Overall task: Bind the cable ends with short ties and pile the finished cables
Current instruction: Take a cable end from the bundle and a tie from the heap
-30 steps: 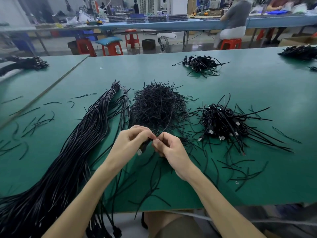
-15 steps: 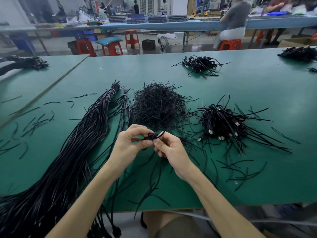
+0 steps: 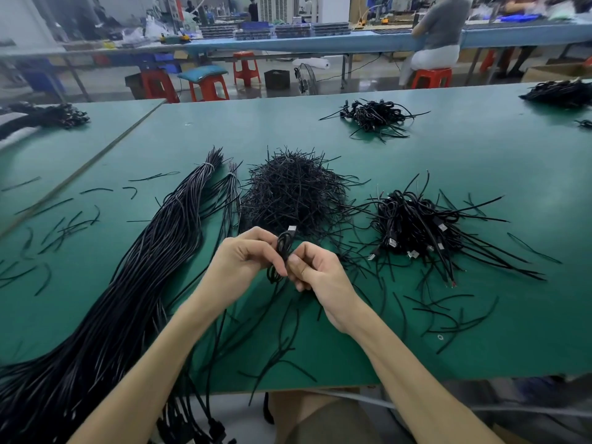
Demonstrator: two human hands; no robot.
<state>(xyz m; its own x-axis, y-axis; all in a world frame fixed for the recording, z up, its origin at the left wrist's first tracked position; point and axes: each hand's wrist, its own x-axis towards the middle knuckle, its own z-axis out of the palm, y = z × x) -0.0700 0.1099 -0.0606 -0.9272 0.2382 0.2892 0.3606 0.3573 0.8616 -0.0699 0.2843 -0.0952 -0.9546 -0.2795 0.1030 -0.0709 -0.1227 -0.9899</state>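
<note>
- Right then, we saw both hands raised just above the green table [image 3: 480,155], in front of the ties heap.
- Left hand [image 3: 243,261] was curled round a folded cable [image 3: 283,248], with the thumb pressed on the loops.
- Right hand [image 3: 320,277] pinched the same cable lower down, thumb against the left fingers; we could not tell whether a tie was in that pinch.
- The silver plug [image 3: 292,229] stuck up from the top of the fold.
- A heap of short ties [image 3: 294,193] sat directly behind the hands, close to them.
- The pile of finished cables [image 3: 413,225] lay to the right of that heap, with stray ends fanning out.
- A long cable bundle [image 3: 144,267] ran along the left and hung off the front edge.
- Loose ties [image 3: 278,347] lay under and between the forearms, with more scattered ties [image 3: 64,229] at far left.
- We noted a second pile [image 3: 374,115] further back and a third pile [image 3: 560,92] at the far right edge.
- On the neighbouring table [image 3: 48,149] lay another bundle [image 3: 48,115].
- Red stools [image 3: 208,84] and a seated person [image 3: 439,36] at a blue bench were in the background.
</note>
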